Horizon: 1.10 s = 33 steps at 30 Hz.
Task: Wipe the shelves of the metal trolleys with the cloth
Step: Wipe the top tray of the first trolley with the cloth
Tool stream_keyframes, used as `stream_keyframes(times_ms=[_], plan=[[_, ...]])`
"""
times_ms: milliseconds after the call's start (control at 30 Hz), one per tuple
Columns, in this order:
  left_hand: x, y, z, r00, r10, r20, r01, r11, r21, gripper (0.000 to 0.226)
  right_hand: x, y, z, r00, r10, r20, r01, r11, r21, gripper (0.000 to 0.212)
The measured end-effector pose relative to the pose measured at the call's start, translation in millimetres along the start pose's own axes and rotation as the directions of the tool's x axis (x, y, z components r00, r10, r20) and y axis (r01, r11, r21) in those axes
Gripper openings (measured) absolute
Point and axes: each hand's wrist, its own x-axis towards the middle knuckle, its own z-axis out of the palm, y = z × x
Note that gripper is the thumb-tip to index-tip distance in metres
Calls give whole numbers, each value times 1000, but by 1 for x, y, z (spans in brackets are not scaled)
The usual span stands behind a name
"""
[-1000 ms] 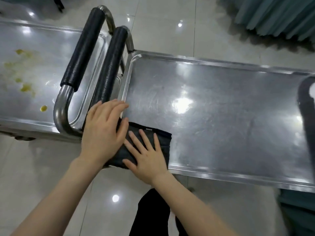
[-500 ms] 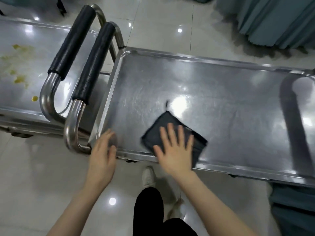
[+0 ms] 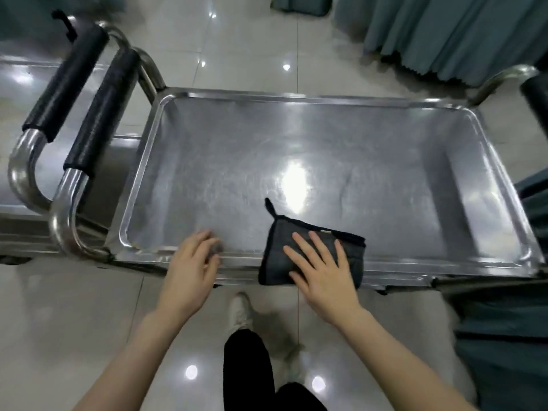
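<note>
A steel trolley shelf (image 3: pixel 326 161) fills the middle of the view, its rim raised all round. A folded dark grey cloth (image 3: pixel 278 250) lies on the shelf's near edge and partly overhangs the rim. My right hand (image 3: pixel 321 268) presses flat on the cloth with fingers spread. My left hand (image 3: pixel 192 268) rests on the near rim to the left of the cloth, fingers loosely bent and blurred. A second trolley's shelf (image 3: pixel 17 93) sits at the far left.
Two black-padded steel handles (image 3: pixel 98 114) stand side by side between the trolleys. Another padded handle (image 3: pixel 533 96) is at the right end. Teal curtains (image 3: pixel 444 34) hang behind. Glossy tiled floor and my leg (image 3: pixel 246 366) are below.
My right hand slid the cloth rightward along the near edge of the shelf, from its left corner. My left hand left the cloth and came onto the near rim.
</note>
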Motion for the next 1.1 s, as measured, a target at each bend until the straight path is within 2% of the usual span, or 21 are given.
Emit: stream_keyframes(times_ms=[100,200,267,333,433,500,600,667,733,833,900,967,1000,1100], plan=[[-7,35,29,995,91,26,-93,993,78,32,-43,73,-8,981,175,89,-175,985,-12,52],[-14,49,41,997,73,9,-73,993,93,33,-43,70,-9,957,273,98,-276,961,19,53],[-18,46,39,999,43,-19,-41,996,81,36,-29,39,-10,967,250,49,-252,966,50,51],[-22,38,30,999,-14,-41,15,999,38,44,-6,-4,-10,987,158,31,-160,984,81,49],[-15,32,21,992,-83,-93,83,997,-7,47,34,-58,-6,997,10,75,-19,993,119,55],[-5,29,19,991,-91,-102,91,996,-6,43,51,-73,-3,988,-38,149,13,986,166,59],[20,35,24,997,-33,-74,35,999,25,38,49,-47,-3,992,25,121,-47,983,179,60],[44,46,31,1000,26,-13,-26,998,56,45,37,-4,-4,979,177,97,-191,968,163,60],[67,57,41,994,92,55,-96,992,83,57,22,52,-6,927,363,93,-372,921,117,61],[93,61,58,983,140,121,-157,977,145,67,8,130,-14,792,602,103,-610,787,91,62],[96,57,66,986,114,124,-136,973,185,66,12,151,-19,687,716,122,-727,676,120,63],[95,53,70,988,115,107,-133,975,179,62,31,139,-17,622,775,110,-782,607,143,60],[95,52,69,987,120,104,-135,978,160,61,45,122,-15,636,765,95,-770,624,133,60],[98,53,66,991,109,82,-114,992,59,59,94,45,-7,840,540,47,-542,835,89,62]])
